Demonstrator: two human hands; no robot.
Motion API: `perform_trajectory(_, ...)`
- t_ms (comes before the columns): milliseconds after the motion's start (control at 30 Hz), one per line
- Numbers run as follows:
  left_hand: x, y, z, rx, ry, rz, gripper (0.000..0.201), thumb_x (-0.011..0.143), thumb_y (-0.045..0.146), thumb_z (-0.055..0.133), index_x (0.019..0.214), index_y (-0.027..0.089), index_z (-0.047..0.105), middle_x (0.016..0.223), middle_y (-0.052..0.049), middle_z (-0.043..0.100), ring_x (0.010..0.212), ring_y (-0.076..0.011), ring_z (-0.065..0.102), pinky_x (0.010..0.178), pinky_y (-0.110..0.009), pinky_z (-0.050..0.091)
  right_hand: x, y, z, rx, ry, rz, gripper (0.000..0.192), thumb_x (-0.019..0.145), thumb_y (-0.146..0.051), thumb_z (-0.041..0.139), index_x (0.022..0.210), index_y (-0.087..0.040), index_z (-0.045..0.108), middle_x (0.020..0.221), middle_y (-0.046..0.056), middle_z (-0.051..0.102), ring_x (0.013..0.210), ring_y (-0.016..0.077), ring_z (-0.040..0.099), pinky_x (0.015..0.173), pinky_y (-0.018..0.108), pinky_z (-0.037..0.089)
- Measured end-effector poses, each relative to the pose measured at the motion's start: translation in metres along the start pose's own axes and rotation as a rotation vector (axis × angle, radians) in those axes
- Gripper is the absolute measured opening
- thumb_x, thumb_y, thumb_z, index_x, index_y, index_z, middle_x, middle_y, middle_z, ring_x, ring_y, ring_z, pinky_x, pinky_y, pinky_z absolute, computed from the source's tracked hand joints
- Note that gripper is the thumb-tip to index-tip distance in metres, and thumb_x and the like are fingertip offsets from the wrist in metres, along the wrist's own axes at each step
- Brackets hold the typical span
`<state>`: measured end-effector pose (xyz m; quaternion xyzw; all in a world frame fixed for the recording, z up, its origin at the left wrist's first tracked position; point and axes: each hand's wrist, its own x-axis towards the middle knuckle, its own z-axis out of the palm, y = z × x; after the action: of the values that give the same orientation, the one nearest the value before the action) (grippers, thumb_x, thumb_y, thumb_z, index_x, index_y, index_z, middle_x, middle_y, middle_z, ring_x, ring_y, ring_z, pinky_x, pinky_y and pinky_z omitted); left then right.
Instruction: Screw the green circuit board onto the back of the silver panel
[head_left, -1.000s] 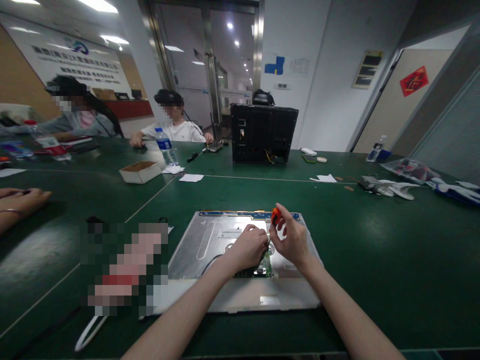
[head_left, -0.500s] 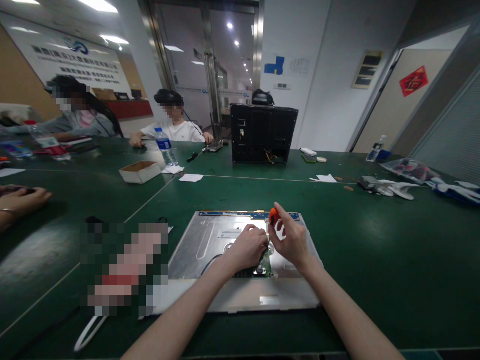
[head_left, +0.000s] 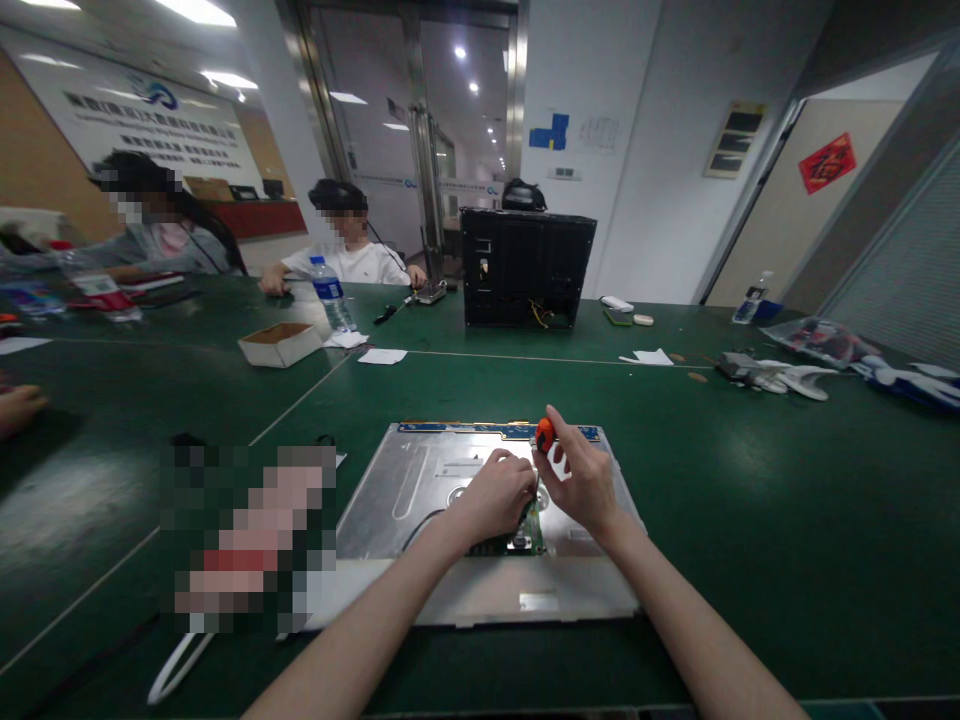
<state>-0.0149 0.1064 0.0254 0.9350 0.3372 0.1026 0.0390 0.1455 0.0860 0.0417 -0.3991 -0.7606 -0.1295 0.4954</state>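
Observation:
A silver metal panel (head_left: 420,480), the back of a flat screen, lies face down on the green table (head_left: 750,500) in front of me. A small green circuit board (head_left: 529,535) sits on it near the front middle. My right hand (head_left: 581,478) grips an orange-handled screwdriver (head_left: 544,434), held upright over the board. My left hand (head_left: 495,495) is closed beside the screwdriver's shaft, just above the board; what its fingers pinch is hidden.
A black computer case (head_left: 525,265) stands at the back. A water bottle (head_left: 330,292) and an open cardboard box (head_left: 280,343) lie to the left, papers and bagged parts (head_left: 821,340) to the right. Two people sit at the far left; another person's hand (head_left: 16,408) rests at the left edge.
The screwdriver's orange top has shifted slightly left in my right hand. The other person's hand at the left edge has pulled back toward the edge.

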Motion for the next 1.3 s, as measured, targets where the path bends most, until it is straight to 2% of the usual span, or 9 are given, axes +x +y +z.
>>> perform_trajectory(133,0.0,-0.001,0.001,0.0,0.005,0.004,0.017,0.087,0.009,0.049,0.089,0.017,0.064,0.093,-0.008,0.066,0.094,-0.0225,0.062,0.091,-0.038,0.039,-0.002,-0.001,0.001,0.027,0.04,0.009,0.052,0.088,-0.021,0.05,0.137,-0.017,0.036,0.068,-0.002,0.06,0.045,0.0103,0.049,0.047,0.021,0.043)
perform_trajectory(300,-0.001,0.001,-0.001,0.001,0.016,-0.001,0.018,0.087,0.009,0.048,0.086,0.017,0.064,0.093,-0.008,0.067,0.092,-0.0229,0.062,0.091,-0.039,0.039,-0.001,0.002,0.0,0.024,0.033,0.002,0.048,0.088,-0.029,0.056,0.132,-0.02,0.039,0.079,0.001,0.061,0.05,0.0101,0.051,0.045,0.02,0.04)
perform_trajectory(433,-0.001,0.001,-0.002,0.004,0.017,-0.01,0.016,0.085,0.009,0.05,0.088,0.016,0.064,0.092,-0.008,0.067,0.092,-0.023,0.062,0.091,-0.039,0.039,0.001,0.002,-0.001,-0.023,0.006,-0.008,0.046,0.09,-0.027,0.054,0.134,-0.021,0.041,0.083,0.002,0.06,0.054,0.0098,0.053,0.046,0.02,0.041)
perform_trajectory(567,-0.001,0.001,-0.001,0.004,0.011,-0.003,0.017,0.086,0.008,0.05,0.089,0.017,0.064,0.093,-0.008,0.066,0.093,-0.0227,0.062,0.09,-0.038,0.039,0.0,-0.001,0.0,-0.012,0.015,0.004,0.053,0.089,-0.021,0.05,0.139,-0.017,0.035,0.072,-0.001,0.06,0.049,0.0105,0.052,0.048,0.021,0.043)
perform_trajectory(700,-0.001,0.001,-0.001,0.007,0.006,0.003,0.018,0.085,0.008,0.049,0.09,0.017,0.064,0.093,-0.008,0.067,0.094,-0.0232,0.062,0.091,-0.039,0.039,-0.002,-0.001,0.001,0.011,0.046,0.023,0.049,0.086,-0.021,0.05,0.134,-0.016,0.038,0.066,-0.003,0.058,0.045,0.0103,0.05,0.046,0.022,0.042)
perform_trajectory(867,-0.002,0.004,-0.006,-0.01,0.016,-0.007,0.019,0.085,0.007,0.048,0.087,0.016,0.065,0.095,-0.008,0.067,0.094,-0.0231,0.062,0.092,-0.039,0.04,0.0,0.001,0.0,0.021,0.059,0.009,0.045,0.088,-0.031,0.056,0.13,-0.02,0.04,0.074,-0.002,0.059,0.049,0.0097,0.05,0.045,0.02,0.041)
perform_trajectory(1000,-0.002,0.006,-0.008,-0.006,0.013,-0.023,0.018,0.085,0.008,0.049,0.087,0.016,0.064,0.095,-0.009,0.068,0.095,-0.0235,0.062,0.092,-0.039,0.039,0.002,0.001,-0.001,-0.008,0.029,0.001,0.043,0.092,-0.033,0.054,0.131,-0.022,0.042,0.083,0.002,0.06,0.053,0.0094,0.052,0.044,0.019,0.04)
perform_trajectory(1167,-0.002,0.006,-0.008,-0.015,0.021,-0.026,0.016,0.084,0.008,0.051,0.087,0.016,0.064,0.095,-0.009,0.067,0.095,-0.0237,0.062,0.092,-0.038,0.039,0.0,0.0,0.001,-0.025,0.024,-0.024,0.049,0.092,-0.024,0.05,0.139,-0.019,0.036,0.073,0.0,0.061,0.05,0.0101,0.053,0.048,0.021,0.041)
perform_trajectory(1300,-0.002,0.004,-0.007,-0.024,0.009,-0.005,0.016,0.084,0.008,0.05,0.087,0.018,0.063,0.093,-0.007,0.067,0.094,-0.0229,0.062,0.091,-0.039,0.039,-0.004,0.001,0.002,0.013,0.034,0.0,0.048,0.089,-0.022,0.049,0.135,-0.016,0.037,0.069,-0.001,0.061,0.046,0.0105,0.052,0.046,0.021,0.041)
